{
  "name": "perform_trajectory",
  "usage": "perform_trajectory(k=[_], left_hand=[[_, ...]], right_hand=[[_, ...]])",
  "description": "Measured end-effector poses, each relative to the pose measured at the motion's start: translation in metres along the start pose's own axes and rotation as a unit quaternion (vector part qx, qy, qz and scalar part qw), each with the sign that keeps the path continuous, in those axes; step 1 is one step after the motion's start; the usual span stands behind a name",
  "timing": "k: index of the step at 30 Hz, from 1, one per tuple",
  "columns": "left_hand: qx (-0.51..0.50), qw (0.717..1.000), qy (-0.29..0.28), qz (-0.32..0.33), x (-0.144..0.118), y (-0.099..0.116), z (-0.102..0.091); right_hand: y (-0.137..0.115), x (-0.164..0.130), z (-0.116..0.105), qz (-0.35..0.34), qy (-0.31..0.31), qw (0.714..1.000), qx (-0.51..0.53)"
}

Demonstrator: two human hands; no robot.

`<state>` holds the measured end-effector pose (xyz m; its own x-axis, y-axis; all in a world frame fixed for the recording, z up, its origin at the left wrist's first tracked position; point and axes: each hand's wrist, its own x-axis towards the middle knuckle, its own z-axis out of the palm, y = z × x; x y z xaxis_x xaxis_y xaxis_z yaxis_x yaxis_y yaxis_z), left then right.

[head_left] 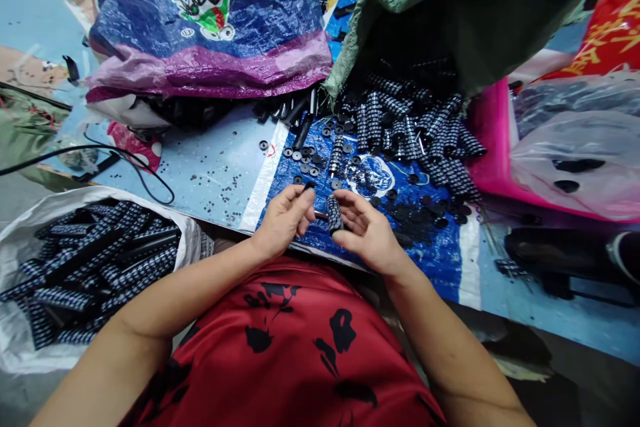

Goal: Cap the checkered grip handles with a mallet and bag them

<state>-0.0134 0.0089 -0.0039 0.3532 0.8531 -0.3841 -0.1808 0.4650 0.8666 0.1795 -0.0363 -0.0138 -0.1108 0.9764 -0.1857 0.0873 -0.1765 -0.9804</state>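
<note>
Over the blue woven sheet (300,227), the right hand (367,233) clamps a ribbed, striped roller (334,215) on a thin rod, while the left hand (285,217) pinches a small black disc (309,185), partly hidden by fingertips.

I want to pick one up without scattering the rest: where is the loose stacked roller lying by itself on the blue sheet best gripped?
Probably across its middle, from above. The lone roller lies flat, long axis running away from the person, so thumb and finger can close on its two long sides. Loose black washers crowd its left side, so lowering straight down seems safer than sliding in sideways.
</note>
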Motion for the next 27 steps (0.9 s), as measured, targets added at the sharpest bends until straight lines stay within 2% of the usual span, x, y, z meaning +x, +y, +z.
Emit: perform_trajectory(k=[1,3,9,16,21,27], left_hand=[[0.000,1.000,-0.023,-0.002,0.000,0.000,0.001],[0.003,0.998,-0.057,-0.005,0.002,-0.002,0.004],[0.027,0.999,-0.026,-0.024,0.009,-0.009,0.001],[0.084,0.995,-0.036,0.026,0.007,-0.008,0.002],[0.094,0.994,-0.046,0.015,0.008,-0.010,0.001],[0.080,0.994,-0.063,0.036,-0.002,-0.019,-0.005]], right_hand=[[-0.002,0.005,0.002,0.034,-0.003,0.998,0.054],[-0.006,0.017,0.008,0.063,-0.009,0.995,0.078],[-0.009,0.032,0.017,-0.018,0.012,0.993,-0.120],[-0.008,0.030,0.007,-0.018,-0.033,0.988,-0.149],[-0.005,0.032,0.005,0.010,-0.033,0.992,-0.122],[-0.001,0.025,0.006,0.083,-0.043,0.995,0.020]])
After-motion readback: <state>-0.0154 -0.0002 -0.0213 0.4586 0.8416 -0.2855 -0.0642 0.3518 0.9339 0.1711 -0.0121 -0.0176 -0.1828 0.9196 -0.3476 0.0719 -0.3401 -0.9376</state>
